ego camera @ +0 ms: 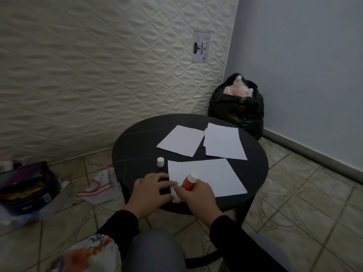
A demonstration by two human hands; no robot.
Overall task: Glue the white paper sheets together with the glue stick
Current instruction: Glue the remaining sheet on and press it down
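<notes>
Round and black, the table (137,146) stands by a mattress (98,75) propped against the wall. Three sheets lie on it: two far ones (181,141) (224,142) still apart and, I judge, unglued. On the near sheet (212,177) the left hand (151,190) presses flat at the near-left corner, fingers fairly straight. The right hand (196,195) grips the glue stick (189,178), uncapped; its cap (160,161) stands beside the sheet. The stick's long axis tilts, white end up and away, near end hidden under the hand. Gluing seems barely begun; joining remains.
</notes>
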